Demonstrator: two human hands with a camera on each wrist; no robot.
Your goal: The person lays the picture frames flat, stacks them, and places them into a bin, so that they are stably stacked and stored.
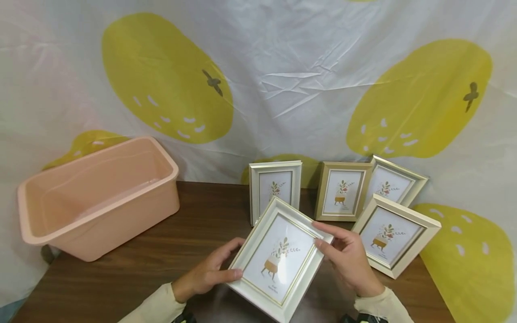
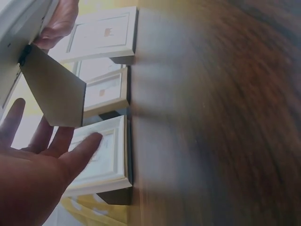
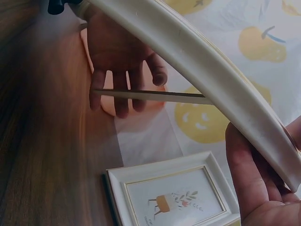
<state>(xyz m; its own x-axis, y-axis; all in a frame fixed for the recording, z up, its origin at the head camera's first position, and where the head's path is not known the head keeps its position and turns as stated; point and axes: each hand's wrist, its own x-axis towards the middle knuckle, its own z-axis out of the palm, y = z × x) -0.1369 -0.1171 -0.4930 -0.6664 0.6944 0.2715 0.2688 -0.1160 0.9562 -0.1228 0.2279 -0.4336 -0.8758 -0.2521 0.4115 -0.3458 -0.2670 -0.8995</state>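
Both hands (image 1: 212,271) (image 1: 349,255) hold a white picture frame (image 1: 263,224) with a thin gold inner line, tilted, its printed plant picture facing up. My left thumb lies over its lower left edge, while the fingers (image 2: 61,141) spread behind it at the fold-out back stand (image 2: 56,89). At the upper right edge, the right hand pinches the frame with its thumb in front; its fingers (image 3: 244,160) show at the rim in the right wrist view. Just beyond, a white-silver frame (image 1: 255,193) stands upright, partly covered by the held one.
A tan frame (image 1: 322,193), a gold-edged frame (image 1: 418,179) and a cream frame (image 1: 428,224) stand together on the right. At left sits a pink plastic bin (image 1: 117,224) on the dark wooden table (image 1: 202,211). Fruit-patterned cloth (image 1: 282,54) hangs behind.
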